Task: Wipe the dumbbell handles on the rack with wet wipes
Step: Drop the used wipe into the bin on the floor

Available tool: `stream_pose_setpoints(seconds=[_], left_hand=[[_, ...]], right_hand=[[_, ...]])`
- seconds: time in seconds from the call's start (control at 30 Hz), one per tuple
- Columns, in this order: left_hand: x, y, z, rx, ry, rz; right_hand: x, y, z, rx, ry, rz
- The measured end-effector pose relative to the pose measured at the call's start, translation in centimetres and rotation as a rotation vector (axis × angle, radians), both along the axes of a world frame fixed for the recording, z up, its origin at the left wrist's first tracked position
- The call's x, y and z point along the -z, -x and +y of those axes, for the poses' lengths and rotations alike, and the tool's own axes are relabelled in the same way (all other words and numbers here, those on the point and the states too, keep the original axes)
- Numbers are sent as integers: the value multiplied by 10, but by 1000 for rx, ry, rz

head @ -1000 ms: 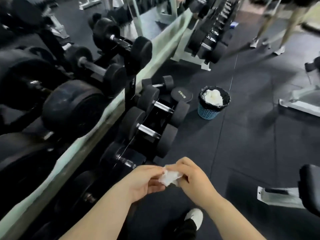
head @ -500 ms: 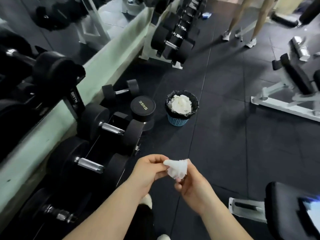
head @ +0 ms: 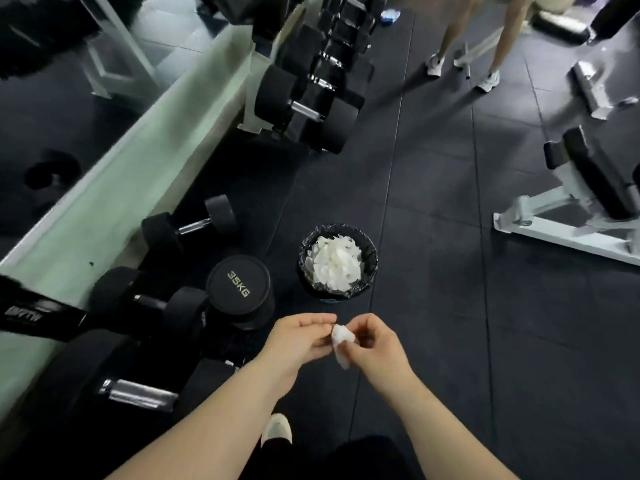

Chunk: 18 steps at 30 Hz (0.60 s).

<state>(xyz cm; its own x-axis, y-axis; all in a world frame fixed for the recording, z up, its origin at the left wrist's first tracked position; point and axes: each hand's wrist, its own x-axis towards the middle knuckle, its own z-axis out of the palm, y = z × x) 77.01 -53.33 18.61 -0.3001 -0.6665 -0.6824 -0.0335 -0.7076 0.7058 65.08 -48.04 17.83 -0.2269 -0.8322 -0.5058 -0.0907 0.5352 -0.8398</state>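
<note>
Both hands, left hand (head: 300,341) and right hand (head: 375,344), are pinching a crumpled wet wipe (head: 342,342) above the floor near the wipe-filled bin (head: 337,261), suggesting disposal; remaining handles (head: 138,394) unverifiable.

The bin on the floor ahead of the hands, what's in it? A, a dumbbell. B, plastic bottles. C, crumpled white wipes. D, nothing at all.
C: the black-lined bin is heaped to its rim with crumpled white wipes.
</note>
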Motion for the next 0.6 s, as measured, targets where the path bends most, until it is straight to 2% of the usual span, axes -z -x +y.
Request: stream_pose_setpoints(seconds=[0.1, 0.2, 0.4, 0.5, 0.6], left_hand=[[16, 20, -44, -47, 1, -60], [41, 35, -95, -189, 21, -178], [93, 69, -182, -542, 153, -355], [108, 81, -206, -664, 159, -386], [119, 87, -215, -747, 156, -384]], right_hand=[[27, 39, -59, 111, -54, 121], [70, 86, -130, 144, -124, 227], [168, 153, -265, -125, -219, 352], [208, 166, -309, -325, -288, 356], [237, 175, -335, -425, -345, 372]])
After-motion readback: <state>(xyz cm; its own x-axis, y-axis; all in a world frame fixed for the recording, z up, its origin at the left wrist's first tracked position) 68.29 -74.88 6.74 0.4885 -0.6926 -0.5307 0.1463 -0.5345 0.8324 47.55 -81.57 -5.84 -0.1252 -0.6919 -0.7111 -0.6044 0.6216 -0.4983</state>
